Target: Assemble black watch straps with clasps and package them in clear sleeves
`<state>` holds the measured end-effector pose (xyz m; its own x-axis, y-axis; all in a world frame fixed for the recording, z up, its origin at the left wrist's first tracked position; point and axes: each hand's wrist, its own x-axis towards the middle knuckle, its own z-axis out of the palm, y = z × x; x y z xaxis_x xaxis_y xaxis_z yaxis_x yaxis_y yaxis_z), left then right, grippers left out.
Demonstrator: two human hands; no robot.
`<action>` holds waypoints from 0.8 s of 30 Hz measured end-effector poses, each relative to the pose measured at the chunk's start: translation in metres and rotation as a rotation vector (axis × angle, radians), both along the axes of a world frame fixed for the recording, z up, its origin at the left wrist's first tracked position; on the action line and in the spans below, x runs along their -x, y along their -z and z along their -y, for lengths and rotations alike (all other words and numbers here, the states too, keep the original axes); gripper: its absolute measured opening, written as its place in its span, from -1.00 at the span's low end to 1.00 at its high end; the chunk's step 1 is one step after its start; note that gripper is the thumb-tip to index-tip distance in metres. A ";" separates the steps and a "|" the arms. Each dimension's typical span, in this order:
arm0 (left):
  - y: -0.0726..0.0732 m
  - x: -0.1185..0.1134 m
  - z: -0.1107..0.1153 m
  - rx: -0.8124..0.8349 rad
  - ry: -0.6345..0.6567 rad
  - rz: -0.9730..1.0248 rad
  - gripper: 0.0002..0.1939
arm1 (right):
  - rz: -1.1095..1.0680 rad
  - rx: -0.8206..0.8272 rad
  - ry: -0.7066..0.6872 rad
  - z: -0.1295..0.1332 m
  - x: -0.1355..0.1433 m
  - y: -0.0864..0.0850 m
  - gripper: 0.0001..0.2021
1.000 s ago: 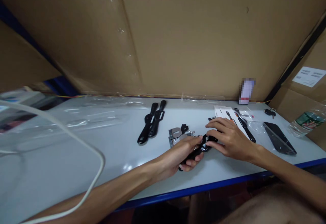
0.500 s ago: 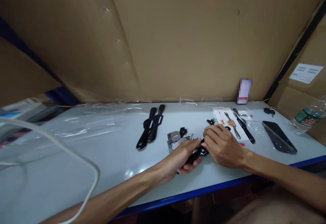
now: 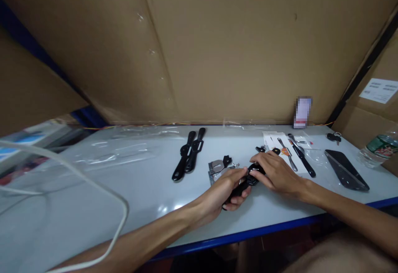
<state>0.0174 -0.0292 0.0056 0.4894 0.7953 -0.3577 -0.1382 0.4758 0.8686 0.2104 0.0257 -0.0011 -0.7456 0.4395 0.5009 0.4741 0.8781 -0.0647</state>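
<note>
My left hand (image 3: 234, 188) is wrapped round one end of a black tool (image 3: 253, 178) with a metal frame part in its middle. The fingers of my right hand (image 3: 276, 173) are closed on the other part of that tool, thumb bent over it. Flat grey metal blades (image 3: 217, 166) and small hardware lie just behind my left hand. Two similar black handles (image 3: 184, 157) rest side by side further left. Behind my right hand is a printed sheet (image 3: 290, 163), with another black handle (image 3: 301, 155) lying over its right edge.
A dark phone (image 3: 346, 169), keys (image 3: 333, 136) and a plastic bottle (image 3: 377, 148) are at the right. Another phone (image 3: 302, 112) leans on the cardboard wall. Clear plastic bags (image 3: 124, 148) and a white cable (image 3: 118, 200) are at the left.
The view has shifted slightly, so everything sits a little further right. My right hand's fingers have moved on the tool, and more of its black middle part shows.
</note>
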 end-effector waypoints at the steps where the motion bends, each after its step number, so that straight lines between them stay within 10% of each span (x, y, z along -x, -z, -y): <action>1: 0.000 0.001 -0.001 0.002 -0.006 0.016 -0.66 | 0.031 -0.032 -0.016 -0.001 -0.001 -0.002 -0.78; 11: -0.002 0.008 -0.019 -0.276 -0.142 -0.056 -0.56 | 0.208 -0.282 0.101 -0.008 -0.018 -0.027 -0.71; 24: 0.018 0.016 -0.033 -1.416 0.014 -1.000 -0.54 | 0.442 0.184 0.441 -0.011 -0.020 -0.028 -0.86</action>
<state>0.0016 0.0035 -0.0123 0.5412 0.7329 0.4123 0.6674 -0.6726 0.3195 0.2303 0.0371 0.0273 -0.5939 0.8010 0.0759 0.8041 0.5878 0.0884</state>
